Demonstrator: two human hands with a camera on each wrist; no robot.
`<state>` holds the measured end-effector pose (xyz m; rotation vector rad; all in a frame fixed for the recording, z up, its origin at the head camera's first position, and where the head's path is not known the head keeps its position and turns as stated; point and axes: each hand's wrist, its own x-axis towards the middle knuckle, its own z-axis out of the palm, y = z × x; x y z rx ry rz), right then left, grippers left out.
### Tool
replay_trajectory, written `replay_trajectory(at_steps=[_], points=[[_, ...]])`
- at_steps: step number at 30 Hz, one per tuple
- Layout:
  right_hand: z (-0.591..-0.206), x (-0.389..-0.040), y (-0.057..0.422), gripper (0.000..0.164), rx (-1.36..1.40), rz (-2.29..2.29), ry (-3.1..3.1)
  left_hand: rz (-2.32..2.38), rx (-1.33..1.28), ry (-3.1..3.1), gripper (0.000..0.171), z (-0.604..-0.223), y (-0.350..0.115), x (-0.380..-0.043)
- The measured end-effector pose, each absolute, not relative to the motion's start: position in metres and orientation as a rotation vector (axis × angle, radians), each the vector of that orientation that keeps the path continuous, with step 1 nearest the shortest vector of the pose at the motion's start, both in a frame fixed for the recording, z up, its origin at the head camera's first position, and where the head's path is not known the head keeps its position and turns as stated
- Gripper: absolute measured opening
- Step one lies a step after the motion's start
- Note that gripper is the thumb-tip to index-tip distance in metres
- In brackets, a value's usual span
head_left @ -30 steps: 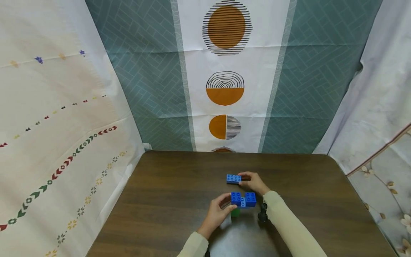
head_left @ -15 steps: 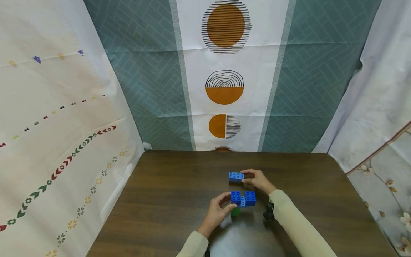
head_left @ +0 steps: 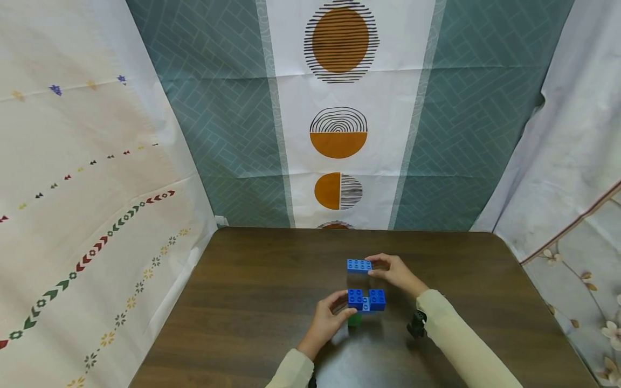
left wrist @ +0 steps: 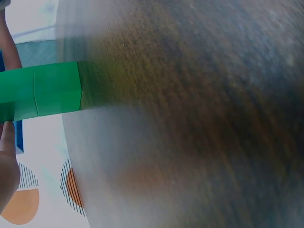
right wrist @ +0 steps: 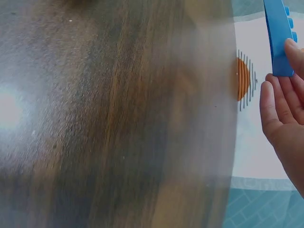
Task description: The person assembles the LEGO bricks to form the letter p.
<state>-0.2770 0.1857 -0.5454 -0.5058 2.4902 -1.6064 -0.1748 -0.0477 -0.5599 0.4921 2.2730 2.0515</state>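
My left hand (head_left: 321,326) grips the side of a built stack of toy bricks with thumb and fingers. Two dark blue bricks (head_left: 377,299) top the stack, and a light blue brick (head_left: 366,305) shows in the gap between them. Below are green bricks (left wrist: 57,89), largest in the left wrist view, where a finger (left wrist: 8,137) lies against them. Farther back, my right hand (head_left: 397,276) pinches the end of a light blue eight-stud brick (head_left: 359,265). In the right wrist view that blue brick (right wrist: 279,42) is raised above the table, studs facing up.
The brown wooden table (head_left: 262,280) reaches back to a green and white patterned curtain (head_left: 233,134). White cloths hang at left (head_left: 97,161) and right (head_left: 572,151). A black band (head_left: 417,324) sits at the right wrist.
The right hand has moved to the right and slightly farther back, carrying the light blue brick with it. The left hand and its stack stay in place.
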Motion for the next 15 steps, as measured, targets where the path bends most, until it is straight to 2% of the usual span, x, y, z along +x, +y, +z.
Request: replay_trajectory(at_steps=[15], points=[[-0.51,-0.246,0.192,0.036,-0.604,-1.542,2.557,2.036,0.491,2.271,0.037,-0.568,-0.048,-0.178]])
